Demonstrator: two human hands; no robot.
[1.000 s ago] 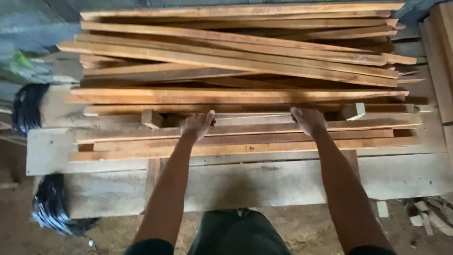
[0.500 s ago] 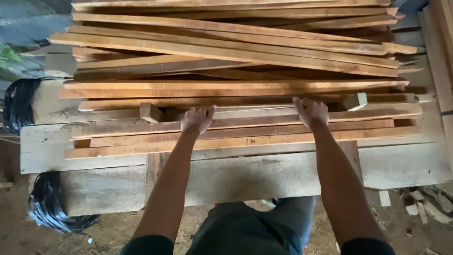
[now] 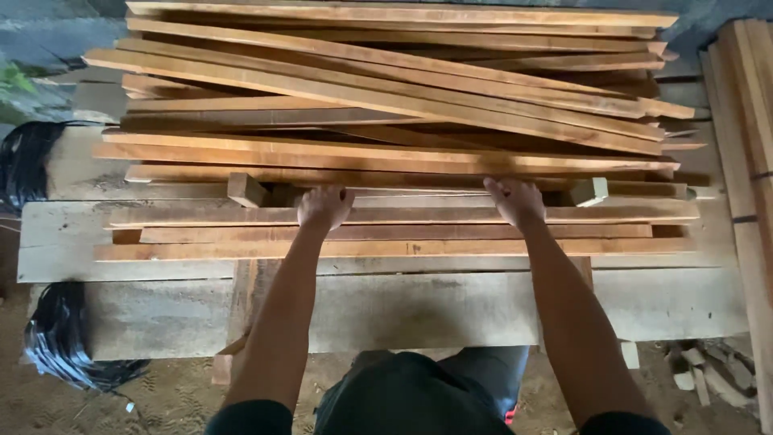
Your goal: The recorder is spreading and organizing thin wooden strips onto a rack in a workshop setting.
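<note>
A loose pile of long orange-brown wooden slats (image 3: 386, 89) lies crosswise on grey planks. My left hand (image 3: 322, 208) and my right hand (image 3: 515, 201) reach to the pile's near edge, about a forearm's length apart. The fingers of both hands curl over the far edge of a thin pale slat (image 3: 419, 193) that runs between them, just under the overhanging upper slats. Their fingertips are hidden there. Three more slats (image 3: 403, 234) lie flat in front of my hands.
Small wood blocks (image 3: 245, 189) (image 3: 590, 190) sit left and right of my hands. Wide grey planks (image 3: 435, 306) form the bench. A black coil (image 3: 56, 346) lies at the lower left. Upright boards (image 3: 749, 97) stand at the right, with wood scraps (image 3: 708, 374) on the sandy ground.
Both hands have closed from flat and spread to fingers curled over the pale slat. The view has shifted a little; the pile has not moved.
</note>
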